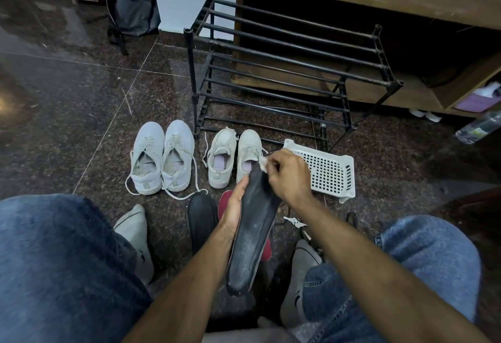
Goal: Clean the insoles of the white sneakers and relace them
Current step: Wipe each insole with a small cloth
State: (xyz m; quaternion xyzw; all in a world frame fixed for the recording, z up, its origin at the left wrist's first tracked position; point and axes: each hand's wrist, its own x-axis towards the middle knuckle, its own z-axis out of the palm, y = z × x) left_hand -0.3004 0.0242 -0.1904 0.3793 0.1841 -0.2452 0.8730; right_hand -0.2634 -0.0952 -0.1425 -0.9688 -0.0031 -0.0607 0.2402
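On dark speckled granite floor point(81, 104), before black metal shoe rack point(284, 52): left hand point(234, 207) gripping long dark foam insole point(253, 231), right hand point(287, 173) pinching small white wipe point(263, 163) at tip; risks folding if pressed hard.

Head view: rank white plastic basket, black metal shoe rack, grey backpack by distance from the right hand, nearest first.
From the right hand:
1. White plastic basket, on the floor just right of it.
2. Black metal shoe rack, behind it by the wooden cabinet.
3. Grey backpack, far back left against the wall.
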